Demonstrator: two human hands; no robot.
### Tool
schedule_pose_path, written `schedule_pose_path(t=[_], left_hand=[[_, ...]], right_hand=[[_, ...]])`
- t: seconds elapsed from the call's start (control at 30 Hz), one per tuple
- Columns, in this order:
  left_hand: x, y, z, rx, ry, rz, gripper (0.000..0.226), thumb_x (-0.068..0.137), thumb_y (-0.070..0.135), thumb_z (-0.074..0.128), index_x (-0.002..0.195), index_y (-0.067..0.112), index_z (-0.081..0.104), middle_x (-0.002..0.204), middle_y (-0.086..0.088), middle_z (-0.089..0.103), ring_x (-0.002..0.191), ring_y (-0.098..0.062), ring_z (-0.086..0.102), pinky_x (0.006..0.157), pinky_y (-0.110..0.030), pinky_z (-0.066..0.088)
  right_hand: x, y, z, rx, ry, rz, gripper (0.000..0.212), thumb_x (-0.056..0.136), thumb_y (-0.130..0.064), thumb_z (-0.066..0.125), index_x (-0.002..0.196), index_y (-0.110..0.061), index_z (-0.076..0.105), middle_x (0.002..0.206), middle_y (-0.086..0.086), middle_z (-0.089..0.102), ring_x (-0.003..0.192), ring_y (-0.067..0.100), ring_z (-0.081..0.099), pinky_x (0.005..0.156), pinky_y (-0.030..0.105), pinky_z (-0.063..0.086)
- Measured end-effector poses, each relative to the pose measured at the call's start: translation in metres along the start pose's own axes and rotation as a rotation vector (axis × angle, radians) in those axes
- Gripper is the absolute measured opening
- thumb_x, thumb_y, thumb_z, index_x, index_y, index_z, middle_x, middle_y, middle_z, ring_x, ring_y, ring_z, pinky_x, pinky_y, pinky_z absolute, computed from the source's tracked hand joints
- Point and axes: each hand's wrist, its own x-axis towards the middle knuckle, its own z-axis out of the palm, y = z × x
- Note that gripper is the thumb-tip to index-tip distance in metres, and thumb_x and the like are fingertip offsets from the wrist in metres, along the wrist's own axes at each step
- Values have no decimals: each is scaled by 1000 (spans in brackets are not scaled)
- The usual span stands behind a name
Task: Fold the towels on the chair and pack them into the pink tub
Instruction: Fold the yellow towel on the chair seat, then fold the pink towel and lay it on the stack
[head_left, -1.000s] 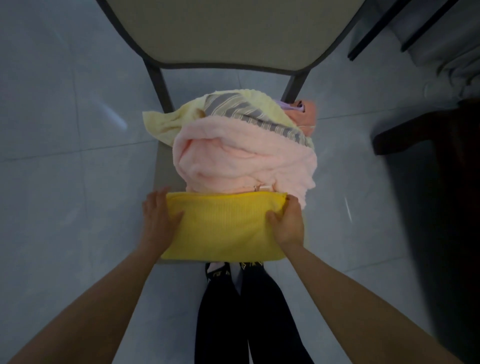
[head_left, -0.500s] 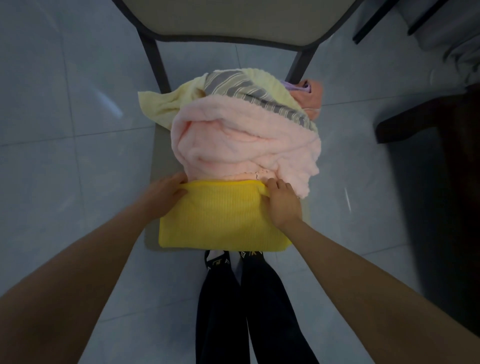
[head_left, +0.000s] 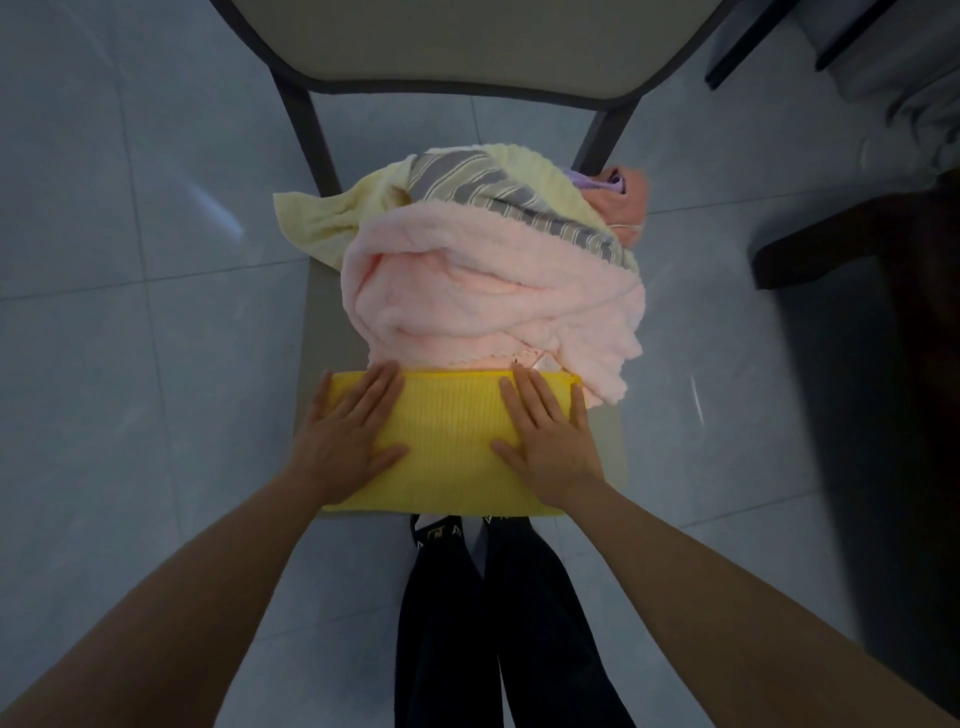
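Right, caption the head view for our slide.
Left hand and right hand press the folded yellow towel flat on the chair.

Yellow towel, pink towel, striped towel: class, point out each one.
yellow towel (head_left: 452, 441), head view, bare ribbed middle.
pink towel (head_left: 493, 296), head view, top fold.
striped towel (head_left: 483, 179), head view, grey stripes.

Yellow towel: ribbed weave, folded into a flat rectangle, lying along the front edge of the chair seat. Pink towel: fluffy, unfolded, bunched in a heap just behind the yellow towel and touching its far edge, with a small tag showing at its near hem. Pale yellow towel: crumpled beneath the heap, one corner spilling to the left. Grey-striped towel: draped over the top of the pile. Orange towel: wadded at the back right, with a lilac cloth tucked against it. Chair: beige padded seat and back, dark frame.
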Motion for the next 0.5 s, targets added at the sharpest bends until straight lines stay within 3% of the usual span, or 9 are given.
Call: schedule_pose_path(t=[0.1, 0.23, 0.3, 0.33, 0.4, 0.5], left_hand=[[-1, 0, 8, 39, 16, -105, 81, 88, 65, 19, 151, 14, 11, 160, -2, 10, 146, -9, -10, 115, -53, -3], [1, 9, 8, 19, 80, -170, 75, 91, 58, 17, 150, 12, 16, 159, -4, 15, 146, -17, 14, 115, -51, 0], [-2, 13, -1, -33, 128, -231, 70, 93, 49, 21, 149, 8, 18, 157, -8, 20, 143, -22, 25, 115, -52, 8], [-1, 14, -7, -89, 183, -255, 67, 93, 45, 24, 149, 7, 18, 157, -10, 21, 142, -24, 26, 113, -52, 15], [9, 15, -32, -367, 345, -308, 65, 95, 39, 32, 149, 7, 16, 157, -13, 19, 143, -27, 21, 112, -47, 22], [47, 8, -82, -932, 539, -547, 72, 93, 36, 52, 149, 9, 17, 154, -14, 24, 141, -26, 24, 112, -37, 22]], right_hand=[[2, 0, 4, -31, 23, 36, 76, 95, -63, 16, 152, -18, -6, 160, -1, -13, 147, 16, -9, 116, 58, 0], [4, -11, 2, -33, -16, 102, 76, 95, -59, 18, 152, -13, -3, 160, 6, -10, 148, 22, -9, 115, 60, 1], [6, -17, -10, 16, 6, 122, 72, 95, -53, 25, 152, -13, 8, 160, 10, 4, 148, 26, 4, 115, 60, 6], [10, -19, -23, 77, 76, 128, 66, 93, -49, 28, 148, -13, 22, 156, 10, 23, 144, 28, 20, 112, 58, 16], [24, -18, -56, 217, 288, 125, 50, 89, -42, 31, 128, -16, 49, 128, 5, 55, 117, 29, 51, 91, 47, 39], [54, -11, -102, 373, 521, 131, 33, 86, -32, 43, 111, -16, 58, 109, 4, 59, 97, 27, 55, 72, 38, 45]])
